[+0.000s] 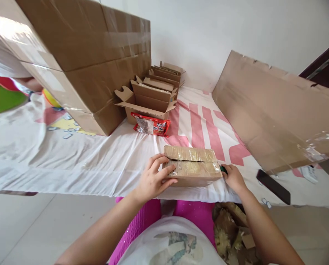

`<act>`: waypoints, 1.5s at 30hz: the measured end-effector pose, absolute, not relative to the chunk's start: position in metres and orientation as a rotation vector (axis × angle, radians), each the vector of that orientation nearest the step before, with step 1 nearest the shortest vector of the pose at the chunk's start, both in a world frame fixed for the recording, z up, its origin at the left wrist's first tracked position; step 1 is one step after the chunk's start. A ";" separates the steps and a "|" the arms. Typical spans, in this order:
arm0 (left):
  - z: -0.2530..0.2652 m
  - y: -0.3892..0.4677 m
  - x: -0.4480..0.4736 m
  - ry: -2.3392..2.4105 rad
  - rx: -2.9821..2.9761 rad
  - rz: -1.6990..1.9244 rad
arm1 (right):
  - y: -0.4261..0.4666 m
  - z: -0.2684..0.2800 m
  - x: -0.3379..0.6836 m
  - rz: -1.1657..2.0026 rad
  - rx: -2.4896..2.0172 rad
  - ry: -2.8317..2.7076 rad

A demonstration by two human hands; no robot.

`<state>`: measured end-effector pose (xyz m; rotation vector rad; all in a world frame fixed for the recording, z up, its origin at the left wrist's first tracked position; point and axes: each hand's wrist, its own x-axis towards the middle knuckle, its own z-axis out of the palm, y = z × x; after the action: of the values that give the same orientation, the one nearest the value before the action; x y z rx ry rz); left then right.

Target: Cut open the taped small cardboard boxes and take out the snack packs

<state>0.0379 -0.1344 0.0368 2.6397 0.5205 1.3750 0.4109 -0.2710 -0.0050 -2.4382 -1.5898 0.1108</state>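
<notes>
A small cardboard box (193, 171) with clear tape over its two top flaps lies near the table's front edge. My left hand (155, 178) grips its left end, fingers spread over the top and thumb along the front side. At the right end, my right hand (233, 177) is closed on a small dark green object (223, 169). That object touches the box's corner, and most of it is hidden by my fingers. Behind the box, a red food packet (151, 125) leans against an open carton (144, 105).
Tall stacked cartons (84, 66) stand left, with another person's arm (29, 82) beyond. Several open cartons (164, 75) line up behind the packet. A large cardboard panel (275, 114) and a black phone (274, 186) are on the right. Cardboard scraps (230, 232) lie below the table.
</notes>
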 end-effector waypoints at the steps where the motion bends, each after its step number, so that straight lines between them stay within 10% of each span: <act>1: 0.038 -0.134 0.038 0.508 2.631 1.365 | -0.271 -0.004 0.411 0.090 -2.436 -1.611; 17: 0.022 -0.137 0.040 0.604 2.574 1.419 | -0.218 0.161 0.272 -0.495 -1.548 -2.621; 45: 0.012 -0.134 0.040 0.601 2.544 1.475 | -0.220 0.203 0.282 -0.254 -2.326 -2.926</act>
<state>0.0397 -0.1340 0.0119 2.5444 0.6011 1.4749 0.2824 -0.2202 0.2034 -2.3257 -2.9261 -0.2544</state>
